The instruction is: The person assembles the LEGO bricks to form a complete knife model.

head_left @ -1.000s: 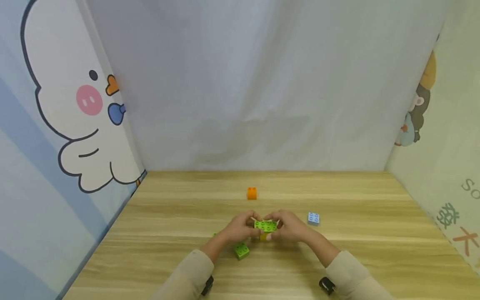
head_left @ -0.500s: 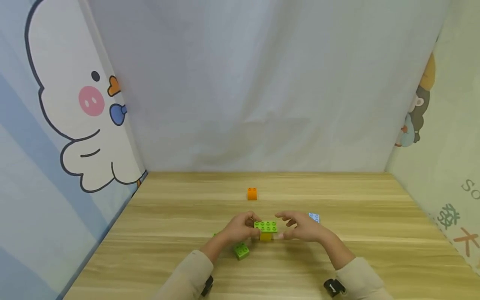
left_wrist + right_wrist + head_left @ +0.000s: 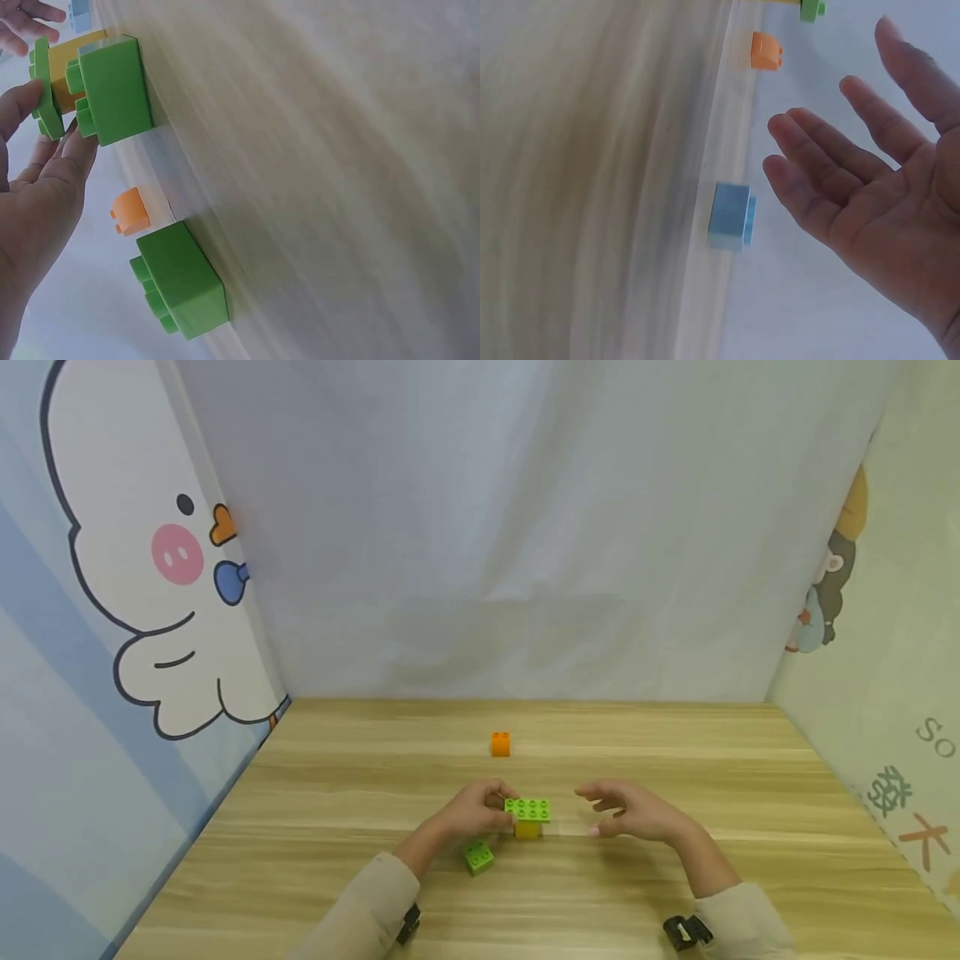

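My left hand (image 3: 474,808) pinches the left end of a flat bright-green toy building plate (image 3: 531,810) with several studs. The plate sits on top of a yellow block (image 3: 528,831), which shows below it on the table. To the right, my right hand (image 3: 637,812) is held apart from the plate with fingers spread and nothing in them. A light-blue brick (image 3: 731,216) stands near those fingers in the right wrist view; the right hand hides it in the head view. One green brick (image 3: 478,857) lies just in front of the left hand.
Farther back on the wood-grain table (image 3: 375,735) stands an orange brick (image 3: 501,744) with a curved side. Another green brick (image 3: 184,281) shows in the left wrist view, hidden in the head view. A grey-white curtain (image 3: 480,527) closes off the back edge.
My right hand has let go of the plate's right end and moved right, covering the blue brick in the head view. The left hand stays on the plate.
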`<state>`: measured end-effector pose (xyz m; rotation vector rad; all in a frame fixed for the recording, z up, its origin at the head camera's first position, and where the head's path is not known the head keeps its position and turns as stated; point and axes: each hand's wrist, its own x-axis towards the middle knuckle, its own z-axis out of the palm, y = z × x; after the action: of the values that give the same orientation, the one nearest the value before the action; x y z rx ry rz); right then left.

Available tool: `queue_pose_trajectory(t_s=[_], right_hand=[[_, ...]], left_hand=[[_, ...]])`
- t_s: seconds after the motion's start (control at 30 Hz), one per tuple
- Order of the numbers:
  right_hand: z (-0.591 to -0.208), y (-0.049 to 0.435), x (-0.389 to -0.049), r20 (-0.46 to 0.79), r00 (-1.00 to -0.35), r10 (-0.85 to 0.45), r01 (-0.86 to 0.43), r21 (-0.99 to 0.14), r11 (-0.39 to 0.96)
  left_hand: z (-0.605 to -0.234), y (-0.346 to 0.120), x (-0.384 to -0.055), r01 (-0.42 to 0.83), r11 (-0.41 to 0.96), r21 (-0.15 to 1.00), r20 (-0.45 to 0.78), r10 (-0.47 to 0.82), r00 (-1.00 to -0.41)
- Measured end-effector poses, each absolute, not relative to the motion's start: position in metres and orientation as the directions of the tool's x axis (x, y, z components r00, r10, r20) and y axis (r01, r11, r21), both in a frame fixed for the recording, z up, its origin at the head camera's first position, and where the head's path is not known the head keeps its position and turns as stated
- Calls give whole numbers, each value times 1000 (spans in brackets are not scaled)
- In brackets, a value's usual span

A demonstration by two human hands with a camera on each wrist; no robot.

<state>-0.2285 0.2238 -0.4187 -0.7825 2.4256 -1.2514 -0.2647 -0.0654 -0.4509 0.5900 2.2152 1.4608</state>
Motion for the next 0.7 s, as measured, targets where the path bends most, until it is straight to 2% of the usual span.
queue_pose_trajectory(t_s=[0.37, 0.7], right_hand=[[-415, 247, -224, -21, -851, -524, -268, -842, 468], [-418, 266, -227, -23, -866, -500, -222, -877, 425]], left_hand=[[-450, -65, -262, 87, 287, 954, -100, 578, -810], [-451, -65, -261, 100, 304, 947, -98, 572, -814]])
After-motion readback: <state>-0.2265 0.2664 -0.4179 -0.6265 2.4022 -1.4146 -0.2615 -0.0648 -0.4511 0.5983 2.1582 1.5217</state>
